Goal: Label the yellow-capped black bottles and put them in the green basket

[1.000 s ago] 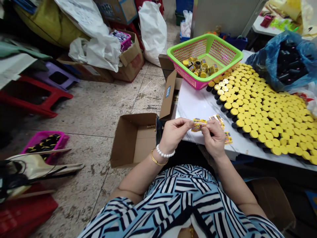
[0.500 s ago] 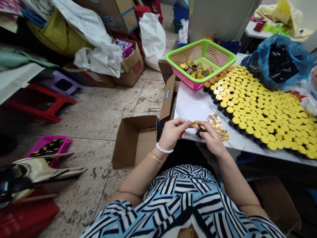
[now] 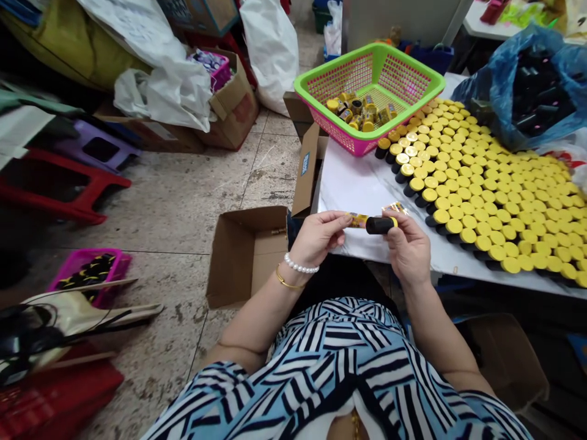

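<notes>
My left hand pinches a yellow printed label between thumb and fingers. In my right hand is a small black bottle with a yellow cap, lying sideways with its black end toward the label. Label and bottle meet or nearly meet; I cannot tell whether they stick together. Behind my right fingers, partly covered, more printed labels lie on the white table. To the right stand rows of similar black bottles with yellow caps, packed closely upright.
A green and pink basket at the table's far left corner holds several yellow-labelled bottles. Behind the rows sits a blue plastic bag of black pieces. An open cardboard box stands on the floor, left of my knees.
My right hand has turned the bottle sideways and moved slightly right, covering more of the labels on the table. The label in my left hand now shows more. The whole view has shifted a little.
</notes>
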`<state>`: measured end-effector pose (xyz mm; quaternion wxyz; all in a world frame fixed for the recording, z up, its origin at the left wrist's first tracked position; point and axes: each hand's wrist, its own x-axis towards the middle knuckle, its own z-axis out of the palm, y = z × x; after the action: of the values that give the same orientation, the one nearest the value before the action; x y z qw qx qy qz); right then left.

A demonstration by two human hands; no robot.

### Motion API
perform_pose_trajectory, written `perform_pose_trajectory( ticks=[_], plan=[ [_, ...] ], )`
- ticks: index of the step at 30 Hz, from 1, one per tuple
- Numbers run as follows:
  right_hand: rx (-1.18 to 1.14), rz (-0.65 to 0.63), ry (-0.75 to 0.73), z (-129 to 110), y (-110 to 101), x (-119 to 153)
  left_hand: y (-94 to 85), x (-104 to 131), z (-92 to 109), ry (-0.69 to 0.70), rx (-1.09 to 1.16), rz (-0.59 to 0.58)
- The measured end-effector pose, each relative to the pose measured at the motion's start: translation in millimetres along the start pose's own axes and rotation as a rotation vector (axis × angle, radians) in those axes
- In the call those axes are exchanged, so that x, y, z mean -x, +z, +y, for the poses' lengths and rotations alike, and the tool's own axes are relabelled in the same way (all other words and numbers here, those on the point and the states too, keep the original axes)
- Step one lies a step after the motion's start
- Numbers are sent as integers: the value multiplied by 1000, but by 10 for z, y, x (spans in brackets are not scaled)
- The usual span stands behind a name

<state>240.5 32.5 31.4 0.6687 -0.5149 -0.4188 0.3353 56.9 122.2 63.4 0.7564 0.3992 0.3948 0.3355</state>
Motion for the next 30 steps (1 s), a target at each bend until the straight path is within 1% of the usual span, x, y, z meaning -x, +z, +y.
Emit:
perform_pose_trajectory(
  ticks=[1,3,5,7,9,10,11,12,13,16,17,18,20,24,26,30],
  plan=[
    [4,3,-1,8,4,-14,-2,-9,-12,52,-29,24],
    [23,47,-14,7,-2,-42,-23,-18,-44,234,-152,81],
    [31,101,-29,-13,-21,-58,-57,-14,-94,455,-364,155],
    [39,126,-34,-45,-40,-50,-88,3,-162,632,-583,219],
    [67,112,-18,-78,-45,-18,-101,29,-228,743,-703,242],
    [86,101,-8,-90,-41,4,-101,44,-249,760,-707,234],
    [100,89,4,-99,-36,26,-99,59,-259,740,-670,222],
    [105,76,16,-103,-29,46,-95,72,-255,677,-597,205],
    [99,66,28,-104,-22,62,-92,82,-237,573,-495,180],
    [25,60,45,-99,-3,80,-90,92,-126,171,-139,79],
    [-3,64,40,-103,6,77,-90,90,-84,70,-51,55],
    [-25,67,28,-111,17,70,-86,88,-48,2,10,41],
    [-48,60,-3,-142,48,53,-68,84,-1,-60,73,33],
    [-31,-9,-50,-209,123,25,0,83,23,-101,132,13],
    [-17,-42,-35,-221,149,21,25,78,34,-113,160,-10],
    [32,-57,28,-233,172,37,29,43,62,-146,211,-68]
  ],
)
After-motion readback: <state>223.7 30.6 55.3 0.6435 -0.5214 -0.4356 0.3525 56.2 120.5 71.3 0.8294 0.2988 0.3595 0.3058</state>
